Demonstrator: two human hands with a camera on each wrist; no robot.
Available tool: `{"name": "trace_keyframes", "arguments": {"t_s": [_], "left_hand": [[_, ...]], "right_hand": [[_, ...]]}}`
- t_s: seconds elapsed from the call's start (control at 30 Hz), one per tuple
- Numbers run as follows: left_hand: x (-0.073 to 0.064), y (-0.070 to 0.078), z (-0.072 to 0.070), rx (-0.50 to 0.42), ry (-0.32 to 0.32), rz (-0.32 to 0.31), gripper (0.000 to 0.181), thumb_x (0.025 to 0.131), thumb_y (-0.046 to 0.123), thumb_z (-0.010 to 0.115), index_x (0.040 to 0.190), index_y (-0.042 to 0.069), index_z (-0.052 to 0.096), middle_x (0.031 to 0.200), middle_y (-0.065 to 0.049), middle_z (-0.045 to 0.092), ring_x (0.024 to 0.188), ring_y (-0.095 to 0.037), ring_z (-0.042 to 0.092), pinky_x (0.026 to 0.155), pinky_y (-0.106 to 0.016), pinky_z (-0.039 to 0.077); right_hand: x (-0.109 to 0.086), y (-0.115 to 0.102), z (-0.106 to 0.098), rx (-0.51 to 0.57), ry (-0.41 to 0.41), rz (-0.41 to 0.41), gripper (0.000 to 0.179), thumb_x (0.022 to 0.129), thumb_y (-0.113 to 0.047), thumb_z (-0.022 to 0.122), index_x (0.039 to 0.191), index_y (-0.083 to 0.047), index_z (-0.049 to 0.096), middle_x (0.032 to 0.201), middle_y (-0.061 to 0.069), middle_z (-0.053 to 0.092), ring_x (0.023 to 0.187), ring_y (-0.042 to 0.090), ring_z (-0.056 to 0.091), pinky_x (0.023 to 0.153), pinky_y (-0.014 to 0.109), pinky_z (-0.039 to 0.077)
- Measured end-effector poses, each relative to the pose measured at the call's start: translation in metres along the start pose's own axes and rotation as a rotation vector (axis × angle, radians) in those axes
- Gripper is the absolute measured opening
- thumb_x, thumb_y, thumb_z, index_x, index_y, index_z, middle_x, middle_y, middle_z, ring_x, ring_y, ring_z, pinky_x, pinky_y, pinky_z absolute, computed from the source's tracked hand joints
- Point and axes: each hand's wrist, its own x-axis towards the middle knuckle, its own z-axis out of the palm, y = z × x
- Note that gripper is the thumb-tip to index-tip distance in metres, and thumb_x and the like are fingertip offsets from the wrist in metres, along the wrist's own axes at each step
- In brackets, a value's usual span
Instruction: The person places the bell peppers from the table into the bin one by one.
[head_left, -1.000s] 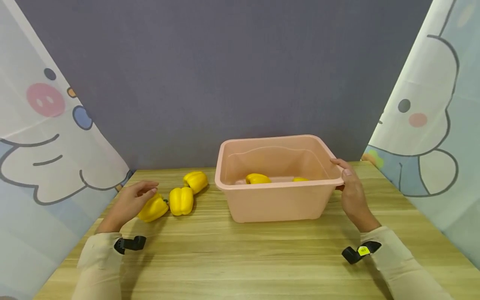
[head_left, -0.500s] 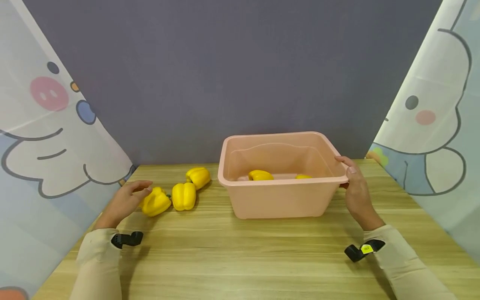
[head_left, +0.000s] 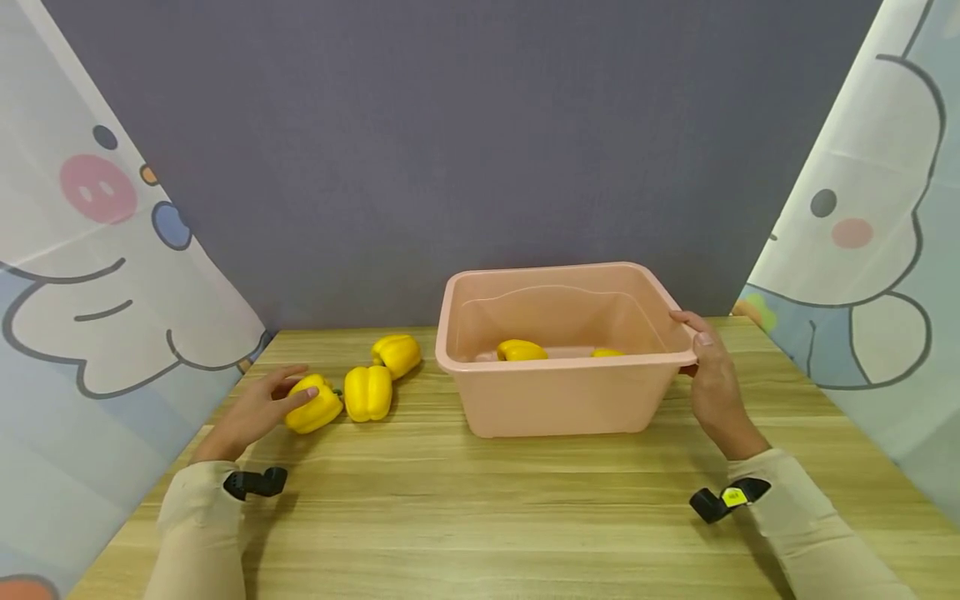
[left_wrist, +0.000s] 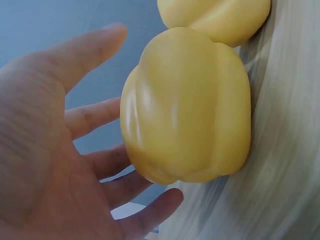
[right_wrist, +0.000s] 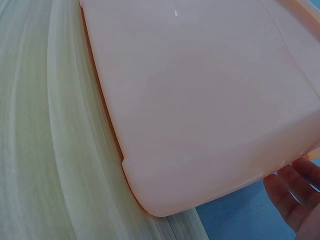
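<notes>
My left hand [head_left: 261,412] is at the leftmost yellow bell pepper [head_left: 315,406] on the table, thumb over its near side in the head view. In the left wrist view the fingers [left_wrist: 112,160] spread behind that bell pepper [left_wrist: 187,110], while the thumb stands apart from it. Two more yellow bell peppers lie just to the right, a nearer one [head_left: 368,393] and a farther one [head_left: 397,355]. At the right, my right hand [head_left: 712,387] grips the side rim of a pink plastic bin [head_left: 555,400], with fingertips [right_wrist: 280,192] beneath the rim in the right wrist view.
Inside the bin lie a yellow bell pepper [head_left: 521,351] and another yellow piece [head_left: 606,352], mostly hidden by the front wall. A grey panel [head_left: 480,150] rises behind the wooden table [head_left: 480,517]. Cartoon-printed cloths hang at left [head_left: 60,333] and right [head_left: 847,283].
My left hand has come down from above the leftmost bell pepper to its side, the thumb now over it. The right hand keeps its grip on the bin. The head view has shifted slightly.
</notes>
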Motion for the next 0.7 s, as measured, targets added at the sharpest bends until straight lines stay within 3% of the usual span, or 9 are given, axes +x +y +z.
{"name": "trace_keyframes", "arguments": {"t_s": [0.4, 0.7], "left_hand": [[-0.0013, -0.0042, 0.0013, -0.035, -0.041, 0.018, 0.083, 0.097, 0.046, 0.065, 0.157, 0.003, 0.028, 0.159, -0.028, 0.022, 0.141, -0.054, 0.024, 0.106, -0.066, 0.031], [-0.0009, -0.0035, 0.0062, -0.002, -0.029, 0.015, 0.087, 0.095, 0.043, 0.068, 0.158, 0.003, 0.024, 0.151, -0.029, 0.034, 0.132, -0.046, 0.041, 0.101, -0.057, 0.040]], "right_hand": [[0.0005, -0.0016, -0.0010, -0.005, 0.001, -0.004, 0.049, 0.110, -0.031, 0.025, 0.143, -0.004, 0.050, 0.128, 0.004, 0.049, 0.092, 0.015, 0.053, 0.072, 0.019, 0.046], [-0.0006, -0.0015, -0.0005, -0.050, -0.007, -0.022, 0.051, 0.110, -0.031, 0.023, 0.144, -0.002, 0.048, 0.130, 0.002, 0.049, 0.092, 0.013, 0.053, 0.072, 0.018, 0.047]]}}
